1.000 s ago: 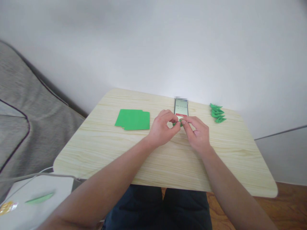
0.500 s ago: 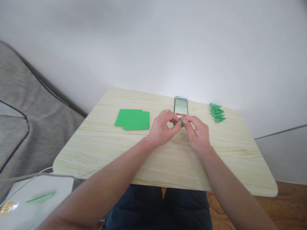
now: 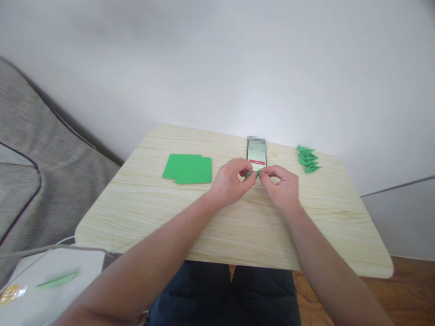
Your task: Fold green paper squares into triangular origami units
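Between my fingertips is a small piece of folded green paper [image 3: 253, 175], mostly covered by the fingers. My left hand [image 3: 231, 181] pinches its left side, and my right hand [image 3: 281, 186] pinches the right end between thumb and forefinger. Just beyond the hands a phone [image 3: 257, 154] lies on the table with a timer on its screen. To the left is a stack of green paper sheets [image 3: 188, 169], slightly fanned out. Several folded green paper pieces [image 3: 308, 158] sit in a row at the right rear.
The pale wood-grain table [image 3: 152, 217] has rounded corners and its back edge close to a white wall [image 3: 217, 68]. Grey fabric [image 3: 68, 158] drapes at the left. Below it, a white surface [image 3: 78, 294] holds a light green item [image 3: 57, 280], with a cable [image 3: 68, 247] crossing above.
My right hand has shifted slightly right and its fingers have moved on the paper. The left hand has barely moved. More of the phone's lower screen shows.
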Demonstrator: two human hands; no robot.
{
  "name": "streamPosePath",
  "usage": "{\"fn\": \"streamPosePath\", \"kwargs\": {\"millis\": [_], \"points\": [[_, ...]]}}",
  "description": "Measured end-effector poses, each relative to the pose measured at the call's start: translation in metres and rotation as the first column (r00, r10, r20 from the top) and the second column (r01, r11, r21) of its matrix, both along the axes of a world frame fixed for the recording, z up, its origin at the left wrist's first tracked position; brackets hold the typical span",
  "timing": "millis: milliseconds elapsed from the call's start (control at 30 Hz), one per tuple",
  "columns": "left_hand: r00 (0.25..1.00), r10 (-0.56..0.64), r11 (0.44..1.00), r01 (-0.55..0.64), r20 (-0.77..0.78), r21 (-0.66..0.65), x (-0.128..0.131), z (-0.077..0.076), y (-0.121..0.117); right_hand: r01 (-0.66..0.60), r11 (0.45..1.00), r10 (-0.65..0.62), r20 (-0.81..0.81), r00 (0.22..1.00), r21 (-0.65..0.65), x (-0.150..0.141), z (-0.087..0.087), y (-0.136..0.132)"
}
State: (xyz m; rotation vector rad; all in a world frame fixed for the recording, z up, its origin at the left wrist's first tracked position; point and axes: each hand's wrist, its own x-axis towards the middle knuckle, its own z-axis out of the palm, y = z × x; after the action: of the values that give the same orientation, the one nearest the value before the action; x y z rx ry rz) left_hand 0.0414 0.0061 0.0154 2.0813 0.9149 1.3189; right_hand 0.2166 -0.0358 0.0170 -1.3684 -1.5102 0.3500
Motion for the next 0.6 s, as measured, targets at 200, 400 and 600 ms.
{"fn": "streamPosePath", "kwargs": {"millis": [200,400,600], "points": [[0.998,-0.021,0.994,0.028,-0.065,0.106,-0.0022,-0.0023,0.0014,-0.018,0.996,0.006,0.142,0.99,0.089,0.0018,0.0016,-0.0006],[0.995,-0.038,0.987,0.052,-0.097,0.149,-0.0032,-0.0033,0.0018,-0.024,0.991,-0.001,0.187,0.982,0.129,0.0026,0.0019,0.0],[0.994,-0.041,0.985,0.057,-0.101,0.165,-0.0023,-0.0038,0.0012,0.021,0.998,-0.027,0.106,0.994,0.053,-0.0009,0.0005,0.0002]]}}
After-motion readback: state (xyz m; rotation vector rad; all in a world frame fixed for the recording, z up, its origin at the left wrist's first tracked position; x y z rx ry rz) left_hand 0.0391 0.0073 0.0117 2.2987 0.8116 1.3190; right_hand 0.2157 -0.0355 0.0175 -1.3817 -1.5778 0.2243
